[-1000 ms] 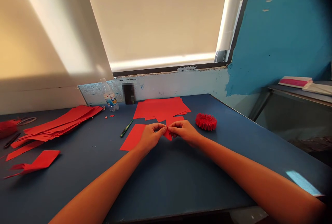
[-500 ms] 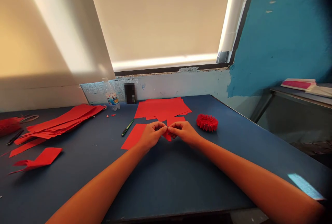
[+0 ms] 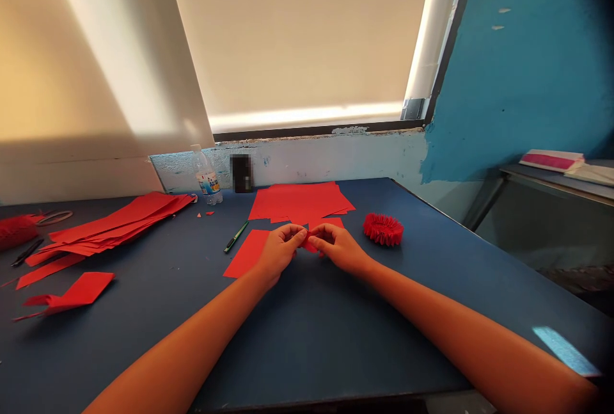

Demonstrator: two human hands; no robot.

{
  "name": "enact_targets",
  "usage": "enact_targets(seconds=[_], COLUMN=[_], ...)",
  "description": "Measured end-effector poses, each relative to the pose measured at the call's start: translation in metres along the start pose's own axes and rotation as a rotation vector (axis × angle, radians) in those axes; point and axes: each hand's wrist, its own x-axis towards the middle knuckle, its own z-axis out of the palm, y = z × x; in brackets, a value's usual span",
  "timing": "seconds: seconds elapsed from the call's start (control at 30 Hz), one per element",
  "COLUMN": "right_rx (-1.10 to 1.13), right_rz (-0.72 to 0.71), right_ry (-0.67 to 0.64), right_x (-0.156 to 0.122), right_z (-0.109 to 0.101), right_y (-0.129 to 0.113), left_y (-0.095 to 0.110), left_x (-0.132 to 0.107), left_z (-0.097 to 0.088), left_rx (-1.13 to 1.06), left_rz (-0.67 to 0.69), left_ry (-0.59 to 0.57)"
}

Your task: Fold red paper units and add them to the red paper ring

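The left hand (image 3: 278, 254) and right hand (image 3: 338, 246) are closing in a tight fingertip pinch on a small piece of red paper (image 3: 311, 245), gripping it between them over the blue desk (image 3: 307, 350). The fingertips are working close together at the paper, just before the stacked red sheets (image 3: 297, 201) and near a pleated red paper ring (image 3: 382, 230).

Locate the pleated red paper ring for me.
In the head view, the pleated red paper ring sits on the blue table, to the right of the right hand and the stack of red paper sheets, touching neither.
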Motion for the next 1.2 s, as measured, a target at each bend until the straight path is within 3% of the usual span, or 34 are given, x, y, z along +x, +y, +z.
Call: enact_targets(seconds=[0.3,0.77,1.2], right_rx=[0.002,-0.094,0.073], right_rz=[0.05,-0.115,-0.109], right_ry=[0.019,0.071,0.11], right_x=[0.001,0.0,0.001], right_z=[-0.002,-0.006,-0.006], right_y=[0.005,0.001,0.001], left_y=[-0.005,0.006,0.002], left_x=[0.001,0.001,0.0], left_z=[0.003,-0.002,-0.001], left_rx=[-0.099,0.039,0.069], left_rz=[-0.051,-0.056,-0.081], left_ry=[0.002,-0.065,-0.064])
